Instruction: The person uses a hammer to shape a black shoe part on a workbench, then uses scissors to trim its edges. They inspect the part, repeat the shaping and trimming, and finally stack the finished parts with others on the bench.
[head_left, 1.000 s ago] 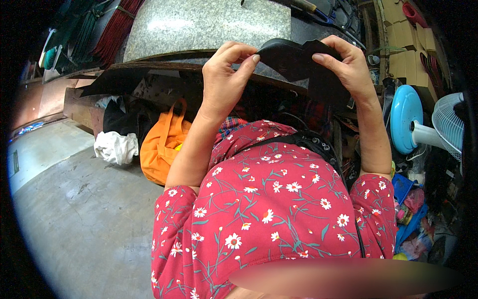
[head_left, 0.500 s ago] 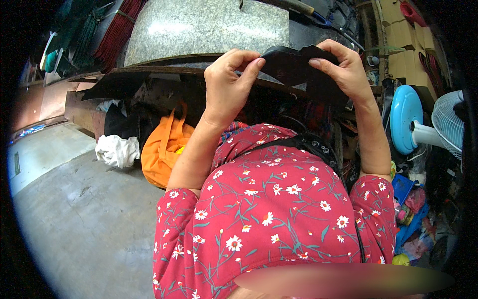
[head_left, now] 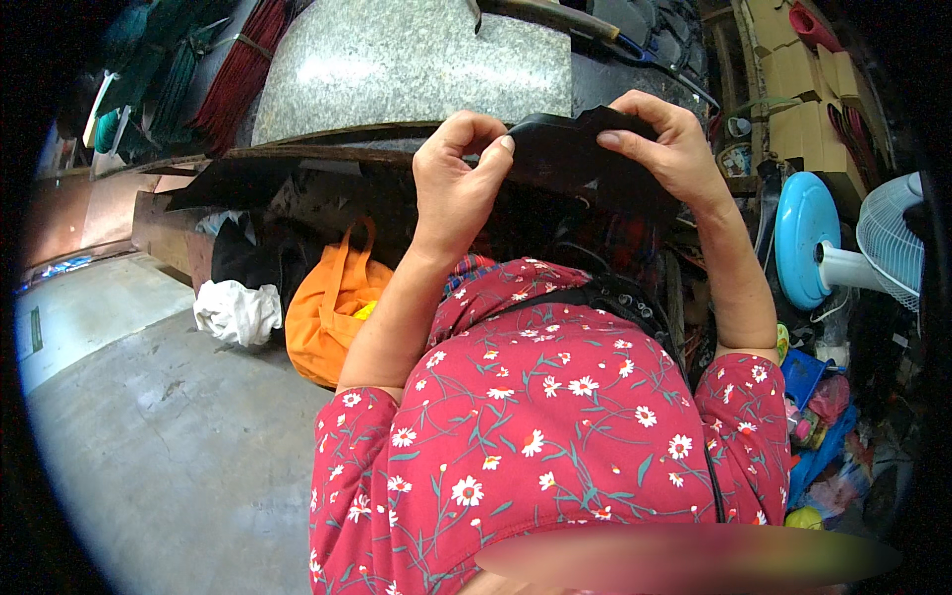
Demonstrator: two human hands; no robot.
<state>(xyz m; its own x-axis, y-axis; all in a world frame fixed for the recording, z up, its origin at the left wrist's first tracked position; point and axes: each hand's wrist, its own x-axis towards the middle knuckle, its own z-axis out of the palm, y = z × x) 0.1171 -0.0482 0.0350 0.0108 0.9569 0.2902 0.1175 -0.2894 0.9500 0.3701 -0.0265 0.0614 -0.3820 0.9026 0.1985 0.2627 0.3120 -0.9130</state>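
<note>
Pinching black piece (head_left: 550,149) at left end and upper edge, left hand (head_left: 458,178) and right hand (head_left: 672,151) slightly closer together than second ago; piece still spans between them, speckled surface (head_left: 416,74) beyond.

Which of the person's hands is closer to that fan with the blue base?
Right. The right hand is left of the fan and higher in view; the left hand is much farther left, across the black piece both hold.

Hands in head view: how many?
2: the left hand at the left end of the black piece, the right hand gripping its right side. No others show.
</note>
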